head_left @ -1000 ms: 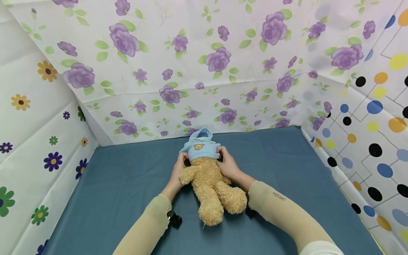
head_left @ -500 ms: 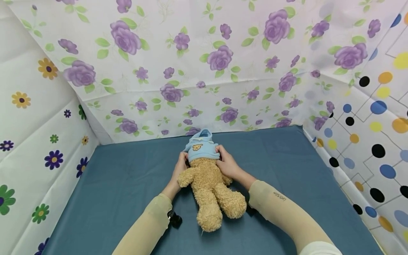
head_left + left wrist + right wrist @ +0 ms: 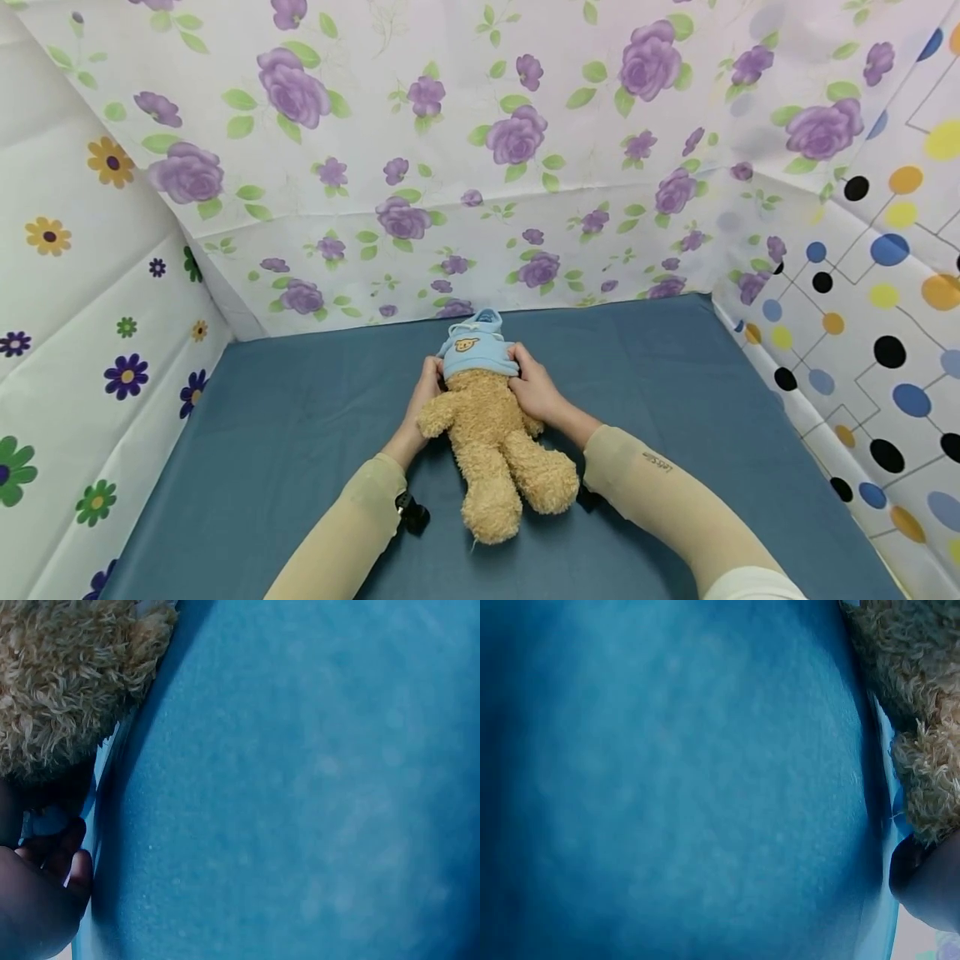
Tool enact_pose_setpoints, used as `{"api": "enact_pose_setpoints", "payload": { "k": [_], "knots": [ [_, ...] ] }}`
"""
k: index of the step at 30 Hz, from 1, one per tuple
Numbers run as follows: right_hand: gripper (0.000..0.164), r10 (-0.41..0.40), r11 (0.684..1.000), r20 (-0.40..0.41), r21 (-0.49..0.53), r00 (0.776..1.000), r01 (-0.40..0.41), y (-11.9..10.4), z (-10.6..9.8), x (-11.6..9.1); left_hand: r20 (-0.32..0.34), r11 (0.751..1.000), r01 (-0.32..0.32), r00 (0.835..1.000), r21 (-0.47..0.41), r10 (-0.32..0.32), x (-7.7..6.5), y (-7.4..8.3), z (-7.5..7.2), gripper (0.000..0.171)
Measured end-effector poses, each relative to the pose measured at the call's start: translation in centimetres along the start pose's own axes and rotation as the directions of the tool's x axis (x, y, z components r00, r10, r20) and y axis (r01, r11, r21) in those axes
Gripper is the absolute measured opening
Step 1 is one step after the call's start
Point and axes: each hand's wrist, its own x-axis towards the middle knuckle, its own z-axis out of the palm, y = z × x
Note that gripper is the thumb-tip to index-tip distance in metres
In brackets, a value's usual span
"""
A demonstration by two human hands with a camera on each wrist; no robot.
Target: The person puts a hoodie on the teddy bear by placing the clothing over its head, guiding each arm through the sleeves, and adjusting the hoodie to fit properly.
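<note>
A tan, curly-furred teddy bear (image 3: 480,408) lies with its feet toward me. Its head is hidden under a small light blue hoodie (image 3: 480,353) with a bear-face patch. My left hand (image 3: 422,400) grips the hoodie's lower edge at the left side, beside the bear's arm. On the opposite side my right hand (image 3: 537,390) pinches the hem, thumb toward me. Tan fur (image 3: 71,682) fills the upper left of the left wrist view, above the curled fingers (image 3: 79,874). In the right wrist view, fur (image 3: 934,772) shows at the right edge above part of the hand.
Dark blue cloth (image 3: 300,442) covers the table. A purple-rose curtain (image 3: 450,167) hangs right behind its back edge. Flowered fabric (image 3: 90,333) stands at the left and dotted fabric (image 3: 862,333) at the right. A black wrist device (image 3: 411,512) sits by the left forearm.
The hoodie's top has sunk a little toward me, and its sleeve at the left shows less. The bear's legs have shifted slightly toward me and left. Both hands keep their hold.
</note>
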Motion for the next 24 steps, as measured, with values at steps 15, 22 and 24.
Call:
{"api": "enact_pose_setpoints", "payload": {
  "k": [15, 22, 24],
  "knots": [
    [0.023, 0.133, 0.991, -0.213, 0.006, 0.968, -0.134, -0.9, 1.6, -0.8, -0.102, 0.993, 0.022, 0.995, 0.113, -0.01, 0.4, -1.4, 0.5, 0.009],
    [0.02, 0.212, 0.959, -0.152, -0.16, 0.965, -0.236, -1.6, 0.7, -1.2, 0.05, 0.989, 0.143, 0.988, 0.039, -0.145, 0.9, -1.1, -1.7, 0.024],
    [0.022, 0.221, 0.933, -0.135, -0.258, 0.966, -0.25, -2.0, 0.2, -1.5, 0.114, 0.981, 0.192, 0.974, 0.033, -0.195, 1.0, -0.4, -3.0, 0.029]
  ]
}}
